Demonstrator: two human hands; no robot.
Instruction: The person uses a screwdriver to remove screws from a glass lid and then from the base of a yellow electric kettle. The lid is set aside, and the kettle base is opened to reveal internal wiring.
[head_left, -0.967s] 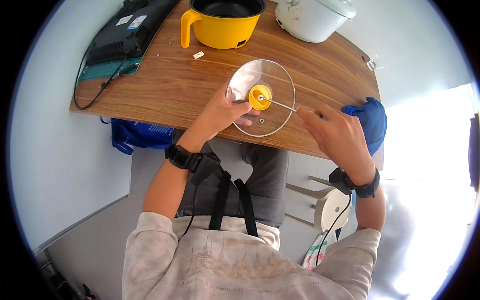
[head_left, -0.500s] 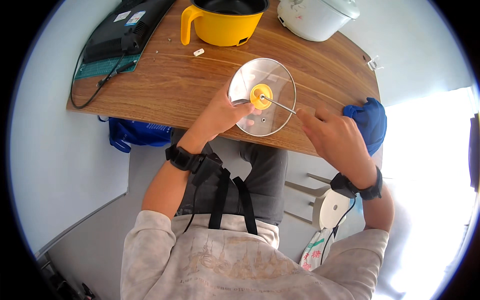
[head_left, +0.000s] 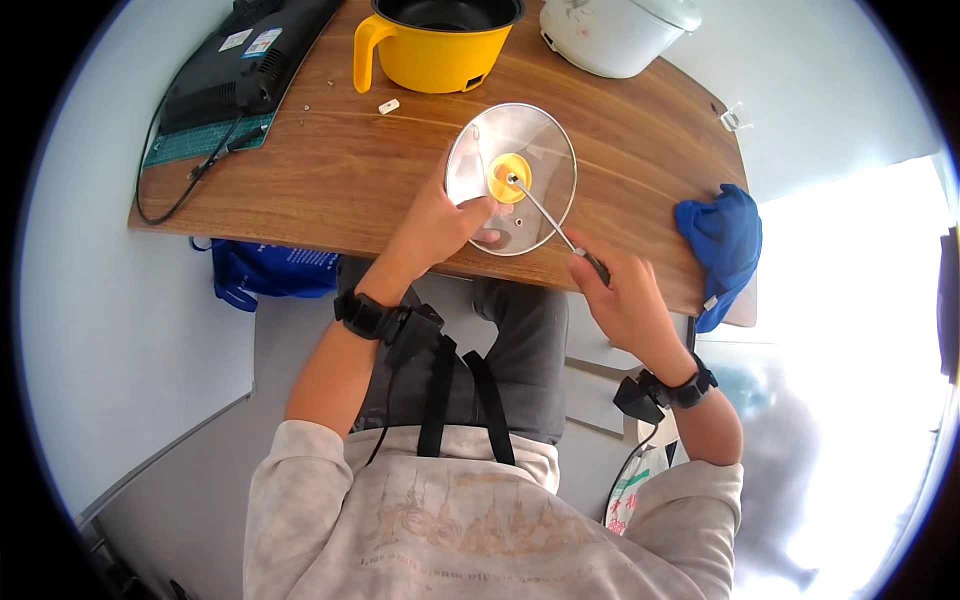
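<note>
A round glass pot lid (head_left: 548,150) with a thin metal rim is tilted up over the table's front edge. My left hand (head_left: 447,222) grips it at its lower left, some fingers showing through the glass. At the lid's centre is a yellow knob (head_left: 497,188), its hollow side facing me. My right hand (head_left: 628,290) is closed on the dark handle of a screwdriver (head_left: 545,215). The metal shaft slants up to the left, and its tip meets the screw in the knob's middle. Below the knob, a small vent hole (head_left: 519,222) shows in the glass.
Farther back stand a yellow pot (head_left: 440,55) with a handle and a white cooker (head_left: 610,40). A small white piece (head_left: 389,106) lies before the pot. At left, a black appliance (head_left: 225,85) rests on a green mat (head_left: 190,147). Blue cloth (head_left: 722,245) hangs over the right edge.
The lid has shifted slightly up and left in view. My right hand has moved lower and closer to my body, so the screwdriver slants more steeply and its dark handle shows.
</note>
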